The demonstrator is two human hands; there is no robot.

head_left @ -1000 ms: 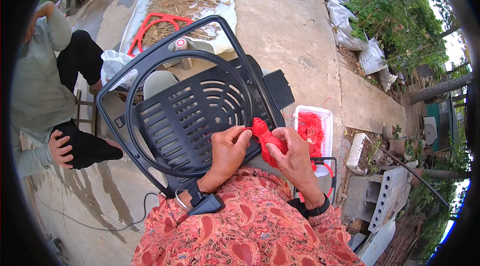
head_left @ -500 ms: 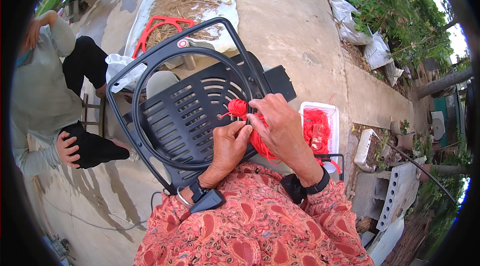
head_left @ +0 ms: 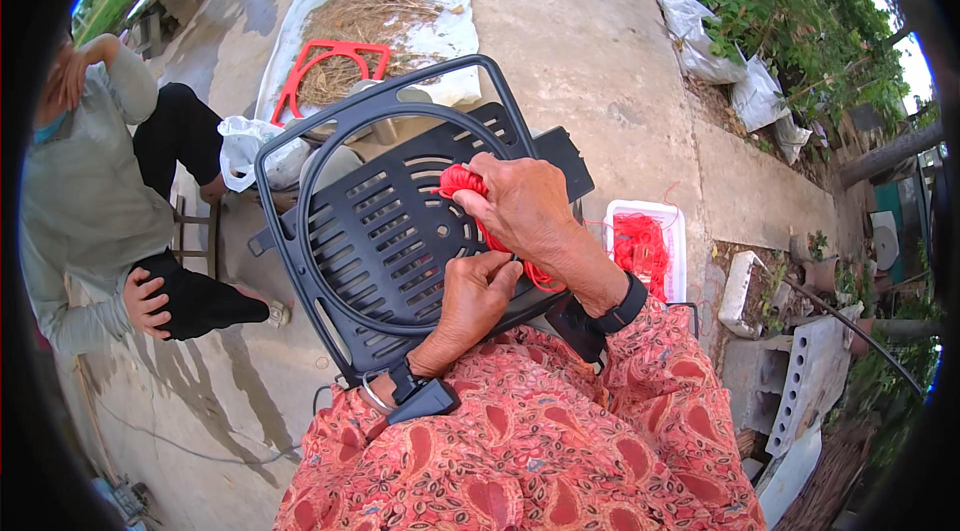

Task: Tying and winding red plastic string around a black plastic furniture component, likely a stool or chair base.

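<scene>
A black plastic frame (head_left: 310, 276) with a round opening lies tilted across my lap, over a black slotted plastic panel (head_left: 375, 231). My left hand (head_left: 470, 299) is closed at the near right side of the frame's ring, thumb and forefinger pinched on its rim. Any cord between those fingertips is hidden. My right hand (head_left: 525, 206) is closed round a wound bundle of red cord (head_left: 460, 180), raised over the ring's right side. More red strands hang below that hand, beside the frame.
To the right, a white tray (head_left: 677, 231) holds more red cord. A red frame (head_left: 290, 96) stands near a white sheet (head_left: 455, 26) with dry straw. At left sits another person (head_left: 95, 201), a hand on the knee. A white plastic bag (head_left: 240, 146) lies between us.
My right hand has moved up and slightly left, away from my left hand, with the cord bundle now in its grip. My left hand has shifted slightly right and nearer to me.
</scene>
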